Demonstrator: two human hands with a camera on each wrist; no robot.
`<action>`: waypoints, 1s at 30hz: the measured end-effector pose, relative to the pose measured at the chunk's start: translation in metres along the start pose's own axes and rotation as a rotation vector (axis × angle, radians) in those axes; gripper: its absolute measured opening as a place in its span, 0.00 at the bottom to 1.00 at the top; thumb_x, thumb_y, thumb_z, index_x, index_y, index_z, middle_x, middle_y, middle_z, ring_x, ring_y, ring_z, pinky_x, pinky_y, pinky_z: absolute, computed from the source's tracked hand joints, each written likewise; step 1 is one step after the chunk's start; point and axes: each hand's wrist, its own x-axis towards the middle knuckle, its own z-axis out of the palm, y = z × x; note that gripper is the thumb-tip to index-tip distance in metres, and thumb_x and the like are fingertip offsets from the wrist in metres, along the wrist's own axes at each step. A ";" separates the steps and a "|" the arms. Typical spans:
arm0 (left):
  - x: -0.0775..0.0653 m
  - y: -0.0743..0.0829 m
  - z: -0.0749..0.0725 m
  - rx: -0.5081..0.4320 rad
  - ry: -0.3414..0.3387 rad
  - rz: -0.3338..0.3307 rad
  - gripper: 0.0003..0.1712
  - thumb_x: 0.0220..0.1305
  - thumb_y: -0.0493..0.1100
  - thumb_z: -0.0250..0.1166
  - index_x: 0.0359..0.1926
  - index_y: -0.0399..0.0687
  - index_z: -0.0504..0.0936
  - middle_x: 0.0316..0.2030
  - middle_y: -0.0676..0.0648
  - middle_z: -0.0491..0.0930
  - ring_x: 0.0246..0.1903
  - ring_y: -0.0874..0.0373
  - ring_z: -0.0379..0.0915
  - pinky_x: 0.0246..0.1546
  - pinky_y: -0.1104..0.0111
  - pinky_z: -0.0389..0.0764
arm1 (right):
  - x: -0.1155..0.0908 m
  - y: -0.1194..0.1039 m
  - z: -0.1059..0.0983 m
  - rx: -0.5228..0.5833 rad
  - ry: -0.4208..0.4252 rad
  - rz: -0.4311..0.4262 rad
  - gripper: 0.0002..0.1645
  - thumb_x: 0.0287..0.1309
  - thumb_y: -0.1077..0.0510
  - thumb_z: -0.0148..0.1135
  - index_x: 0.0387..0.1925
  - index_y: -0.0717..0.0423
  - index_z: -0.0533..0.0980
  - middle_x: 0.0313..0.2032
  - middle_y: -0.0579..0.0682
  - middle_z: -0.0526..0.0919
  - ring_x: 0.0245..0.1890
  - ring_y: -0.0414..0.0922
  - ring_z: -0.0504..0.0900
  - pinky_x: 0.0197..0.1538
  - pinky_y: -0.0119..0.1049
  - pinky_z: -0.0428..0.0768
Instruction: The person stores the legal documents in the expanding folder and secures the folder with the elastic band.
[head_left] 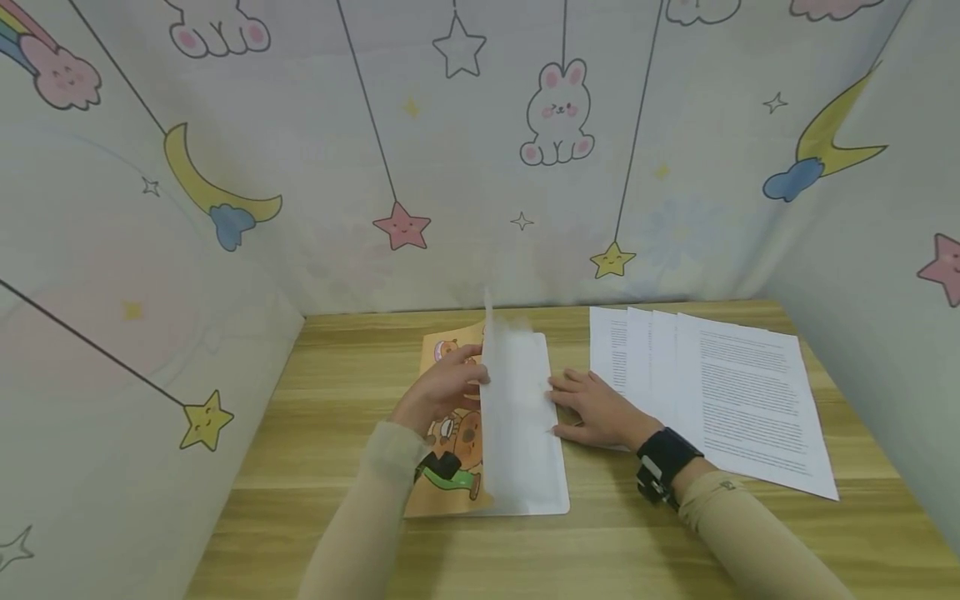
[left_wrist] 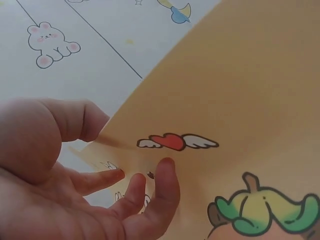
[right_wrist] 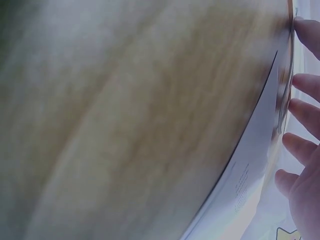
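**Booklet with raised cover, between two hands**

Booklet [head_left: 525, 446]: lying on the table [head_left: 322, 467], near the middle, between the left and right hands and left of the sheets. Cover [left_wrist: 240, 85] orange, printed with cartoon animals [head_left: 471, 446], raised at a slant. White page [head_left: 545, 479] exposed to the right of the cover's free edge, partly blurred towards the top.

Left hand [head_left: 441, 390]: at the cover. Thumb tucked at the free edge, fingers bent before the orange face; cover grasped lightly between. Prints close by in the left wrist view: red heart [left_wrist: 172, 141] with white wings; green-and-yellow leaf cap [left_wrist: 265, 207] at lower right.

Right hand [head_left: 592, 408]: released, laid low, fingers spread and nearly straight, tips touching the right edge of the page. In the right wrist view, fingertips lined along an edge; much else there blurred.

Sheets [head_left: 750, 392]: several, white, covered with lines of small text, overlapping in a fan on the table's right side, just beside the right hand. Wording too small to read.

Worn: pale sleeves [head_left: 352, 508] on both arms; black devices [head_left: 663, 462] at both wrists.

Surround: pale wall [head_left: 480, 167], printed with rabbits [head_left: 558, 125], stars [head_left: 402, 227] and moons [head_left: 202, 183].
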 end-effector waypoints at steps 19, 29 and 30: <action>-0.002 -0.005 -0.007 -0.184 -0.007 0.010 0.48 0.64 0.31 0.59 0.81 0.64 0.56 0.65 0.33 0.71 0.51 0.42 0.78 0.43 0.53 0.83 | -0.001 -0.007 -0.009 0.030 0.039 0.014 0.41 0.68 0.36 0.65 0.72 0.57 0.74 0.76 0.57 0.68 0.79 0.64 0.58 0.75 0.69 0.55; -0.003 -0.009 -0.012 -0.245 -0.031 0.024 0.49 0.64 0.29 0.58 0.81 0.66 0.55 0.68 0.33 0.68 0.53 0.40 0.76 0.45 0.53 0.83 | -0.005 -0.004 -0.014 0.014 0.093 0.014 0.41 0.69 0.38 0.65 0.73 0.56 0.72 0.76 0.60 0.68 0.78 0.66 0.59 0.75 0.68 0.56; -0.003 -0.009 -0.012 -0.251 -0.038 0.027 0.49 0.64 0.29 0.58 0.81 0.66 0.55 0.68 0.33 0.67 0.54 0.40 0.76 0.45 0.53 0.83 | -0.006 -0.004 -0.015 0.011 0.102 0.014 0.41 0.68 0.38 0.66 0.73 0.57 0.72 0.76 0.61 0.68 0.77 0.67 0.60 0.75 0.69 0.57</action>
